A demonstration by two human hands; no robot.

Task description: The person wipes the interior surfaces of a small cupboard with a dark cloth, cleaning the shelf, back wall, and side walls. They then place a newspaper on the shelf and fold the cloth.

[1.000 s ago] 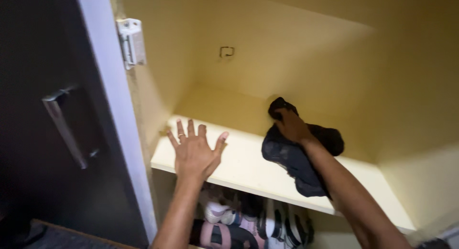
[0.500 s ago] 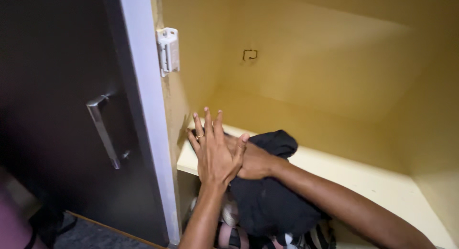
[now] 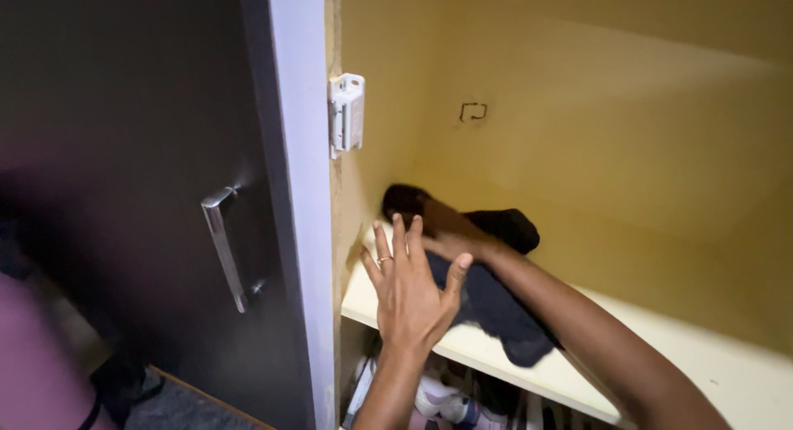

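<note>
The cloth (image 3: 487,302) lies on the shelf (image 3: 727,380), under the right hand (image 3: 450,232) and just behind the left hand's fingers (image 3: 396,248). Shoes (image 3: 442,401) sit below the fingers; the door (image 3: 165,190) stands to their left.

A pale yellow shelf (image 3: 727,380) runs across the inside of the cupboard, its front edge cream-coloured. A dark crumpled cloth (image 3: 496,302) lies on its left end, close to the side wall, one corner hanging just over the front edge
</note>
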